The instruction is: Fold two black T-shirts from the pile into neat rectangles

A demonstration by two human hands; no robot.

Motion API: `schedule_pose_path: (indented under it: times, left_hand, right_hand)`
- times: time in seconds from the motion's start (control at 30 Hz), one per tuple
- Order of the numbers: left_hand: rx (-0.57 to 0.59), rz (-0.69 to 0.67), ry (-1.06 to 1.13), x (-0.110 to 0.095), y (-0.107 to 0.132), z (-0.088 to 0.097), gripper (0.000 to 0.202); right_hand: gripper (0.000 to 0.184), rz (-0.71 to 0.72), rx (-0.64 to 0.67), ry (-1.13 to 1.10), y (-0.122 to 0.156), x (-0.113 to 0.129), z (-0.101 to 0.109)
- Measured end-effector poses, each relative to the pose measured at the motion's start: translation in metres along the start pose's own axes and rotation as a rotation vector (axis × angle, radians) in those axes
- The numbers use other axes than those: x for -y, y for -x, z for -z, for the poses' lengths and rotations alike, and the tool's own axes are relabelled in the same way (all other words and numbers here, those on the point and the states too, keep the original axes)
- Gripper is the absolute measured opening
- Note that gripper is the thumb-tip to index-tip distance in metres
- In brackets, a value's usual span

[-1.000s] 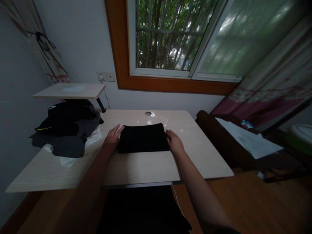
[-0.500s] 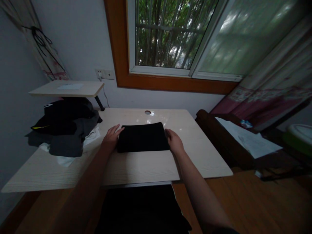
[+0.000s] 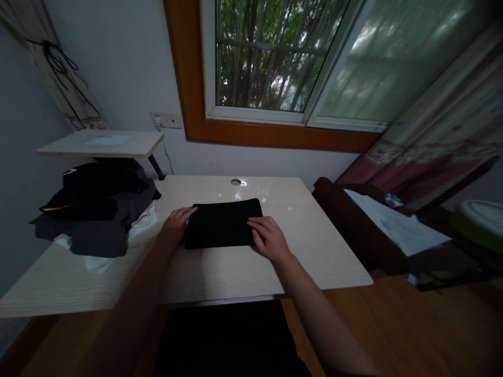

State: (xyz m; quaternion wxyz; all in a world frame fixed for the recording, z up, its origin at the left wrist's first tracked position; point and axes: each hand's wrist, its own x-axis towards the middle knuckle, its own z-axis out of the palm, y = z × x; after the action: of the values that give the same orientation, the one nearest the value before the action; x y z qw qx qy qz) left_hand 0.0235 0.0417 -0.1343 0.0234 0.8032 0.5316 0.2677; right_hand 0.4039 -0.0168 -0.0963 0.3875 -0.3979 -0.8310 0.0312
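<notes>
A folded black garment (image 3: 220,225) lies flat on the desk as a neat rectangle; which kind of garment it is cannot be made out. My left hand (image 3: 176,224) rests at its left edge, with stretched fingers touching the upper left corner. On the garment's right end lies my right hand (image 3: 270,238), its fingers extended over the top of the cloth. Neither hand grips the fabric.
A heap of black and grey clothes (image 3: 98,209) sits at the desk's left, partly under a small raised shelf (image 3: 137,145). The pale desk (image 3: 322,246) has a cable hole near its back. A dark brown seat or box with paper (image 3: 393,225) stands at the right.
My right hand has moved from beside the garment's right edge to the left, onto its top. My left hand stays at the left edge, and the view has shifted slightly.
</notes>
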Motion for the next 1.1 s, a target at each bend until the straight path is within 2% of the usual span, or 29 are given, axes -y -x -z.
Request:
schedule_pose_path:
  times: [0.1, 0.2, 0.57, 1.1]
  left_hand:
    - [0.008, -0.002, 0.016, -0.0043, 0.0006, 0.0035, 0.066]
    - [0.006, -0.009, 0.023, -0.0078, 0.0015, 0.0061, 0.067]
    - [0.014, -0.003, 0.025, -0.0005, 0.0011, 0.0007, 0.072]
    - [-0.005, -0.013, 0.006, -0.0016, 0.0021, 0.0007, 0.064]
  right_hand:
    - [0.038, 0.076, 0.108, 0.005, -0.0031, 0.0066, -0.0071]
    - [0.038, 0.08, 0.142, 0.007, -0.0039, 0.006, -0.0101]
    - [0.033, 0.093, 0.135, 0.013, -0.0023, 0.0013, -0.0099]
    - [0.018, 0.055, 0.085, 0.036, -0.0043, 0.005, -0.0062]
